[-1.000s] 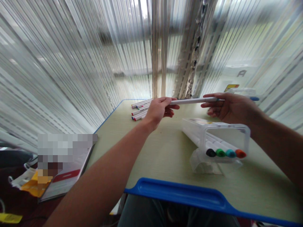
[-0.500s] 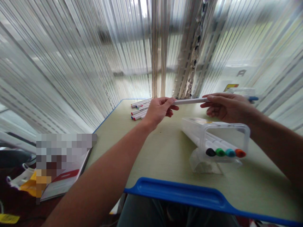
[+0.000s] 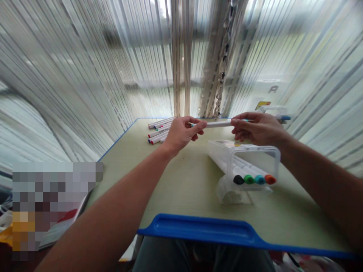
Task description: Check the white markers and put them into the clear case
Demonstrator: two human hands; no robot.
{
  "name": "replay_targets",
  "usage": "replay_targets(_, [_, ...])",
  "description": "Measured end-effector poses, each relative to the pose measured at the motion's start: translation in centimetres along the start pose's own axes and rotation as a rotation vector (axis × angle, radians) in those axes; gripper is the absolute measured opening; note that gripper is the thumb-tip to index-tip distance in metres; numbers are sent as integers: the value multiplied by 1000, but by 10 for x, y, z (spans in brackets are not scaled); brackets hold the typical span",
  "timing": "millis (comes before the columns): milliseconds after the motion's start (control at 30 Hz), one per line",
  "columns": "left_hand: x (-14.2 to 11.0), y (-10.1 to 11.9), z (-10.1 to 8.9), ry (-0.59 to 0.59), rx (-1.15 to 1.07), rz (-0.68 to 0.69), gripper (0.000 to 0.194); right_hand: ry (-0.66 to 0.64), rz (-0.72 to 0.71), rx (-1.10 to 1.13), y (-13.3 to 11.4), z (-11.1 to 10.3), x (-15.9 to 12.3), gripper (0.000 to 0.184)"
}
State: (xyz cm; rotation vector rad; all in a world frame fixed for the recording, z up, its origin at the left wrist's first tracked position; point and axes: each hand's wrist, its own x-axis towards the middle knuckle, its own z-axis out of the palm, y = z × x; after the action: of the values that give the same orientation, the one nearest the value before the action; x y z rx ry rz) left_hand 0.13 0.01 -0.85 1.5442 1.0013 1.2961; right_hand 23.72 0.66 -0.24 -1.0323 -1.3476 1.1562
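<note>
Left hand [image 3: 183,132]: pinched one end of a white marker [image 3: 219,124] between thumb and fingers.
Right hand [image 3: 256,127]: held the same marker near its other end.
Loose markers [image 3: 159,133]: lay on the bench [image 3: 181,189], left of the left hand.
Clear case [image 3: 252,149]: sat on the wearer's side of the right hand, four capped markers [image 3: 259,179] inside.
Curtain [image 3: 141,56]: hung beyond both hands.

The left hand [image 3: 183,132] and right hand [image 3: 258,128] are bare, as are both forearms [image 3: 121,192], which taper toward slim wrists [image 3: 169,149]. The trousers [image 3: 161,254] are dark blue-grey, plain where they show, their weave too blurred to tell.
</note>
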Motion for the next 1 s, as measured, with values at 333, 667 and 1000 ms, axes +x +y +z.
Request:
replay_targets(333, [1,0,-2,19,-2,0,29,-40,-1,34,-6,2,-2,25])
replay_targets(667, [3,1,-1,56,-99,-69,22,-35,29,112,-10,1,-2,13])
replay_targets(1000, [4,4,0,87,-194,-131,21,-48,68,149,-10,-1,0,18])
